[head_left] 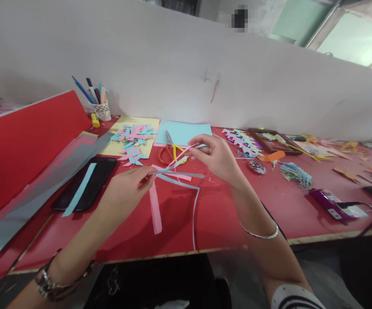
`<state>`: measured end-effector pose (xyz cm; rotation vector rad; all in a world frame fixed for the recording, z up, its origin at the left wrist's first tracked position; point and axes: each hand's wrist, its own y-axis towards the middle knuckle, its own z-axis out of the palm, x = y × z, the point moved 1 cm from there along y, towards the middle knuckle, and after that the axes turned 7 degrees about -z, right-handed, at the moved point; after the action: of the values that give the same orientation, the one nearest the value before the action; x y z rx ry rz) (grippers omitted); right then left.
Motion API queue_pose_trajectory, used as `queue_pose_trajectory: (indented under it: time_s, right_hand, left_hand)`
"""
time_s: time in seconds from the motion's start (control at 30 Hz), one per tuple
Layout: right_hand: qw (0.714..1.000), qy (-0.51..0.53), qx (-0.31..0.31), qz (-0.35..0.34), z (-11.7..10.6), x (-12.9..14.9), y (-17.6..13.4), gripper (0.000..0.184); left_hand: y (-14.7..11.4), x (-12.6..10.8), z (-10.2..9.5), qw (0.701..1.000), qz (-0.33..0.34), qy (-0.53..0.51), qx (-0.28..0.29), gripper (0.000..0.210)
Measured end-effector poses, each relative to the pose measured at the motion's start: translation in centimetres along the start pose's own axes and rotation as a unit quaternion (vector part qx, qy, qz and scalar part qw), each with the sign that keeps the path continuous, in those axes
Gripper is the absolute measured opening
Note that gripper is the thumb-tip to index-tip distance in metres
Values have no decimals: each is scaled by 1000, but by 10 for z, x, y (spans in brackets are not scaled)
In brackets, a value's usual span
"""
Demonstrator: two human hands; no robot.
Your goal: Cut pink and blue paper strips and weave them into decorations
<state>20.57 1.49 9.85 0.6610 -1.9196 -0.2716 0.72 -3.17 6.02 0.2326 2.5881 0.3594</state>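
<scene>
Over the red table (173,223), my left hand (131,184) pinches the crossing of several pink and blue paper strips (179,182). My right hand (216,156) is closed on the upper end of a pink paper strip (184,153) that slants up from that crossing. One pink strip (155,210) hangs toward the table's front. Behind the strips lie scissors (172,150) with orange and yellow handles. To the left, a blue paper strip (80,189) rests across a black phone (104,171).
Folded pink and blue paper pieces (134,137) lie on a yellow sheet. A pen cup (101,110) stands at the back left beside a red board (31,146). Rightward are a folded paper chain (244,141), a dark frame (278,146) and a purple power strip (330,205). Another person's hand shows far right.
</scene>
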Motion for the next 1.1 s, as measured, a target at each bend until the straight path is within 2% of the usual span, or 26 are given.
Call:
queue_pose_trajectory:
  time_s: [0.13,0.27,0.47,0.6,0.87,1.1]
  right_hand:
    - [999,2,48,-12,8,11,1,10]
    - [991,-92,80,-54,13,26,3,16]
    - [960,-250,60,-108,8,33,6,17]
    - [953,-269,72,-119,4,35,5,18]
    - [964,-230,13,-129,-9,35,2,10]
    - [994,-93,-48,-43,-17,19,2,6]
  left_hand:
    - [5,-9,-2,1000,13,22,9,30]
    - [10,-13,-5,1000,24,19,-7,30]
    - [10,-6,-10,998,13,-32,-42,30]
    - [10,-4,-14,997,11,-71,-16,26]
    - [12,5,-24,995,37,-93,21,22]
    - [12,16,-26,989,5,-142,37,27]
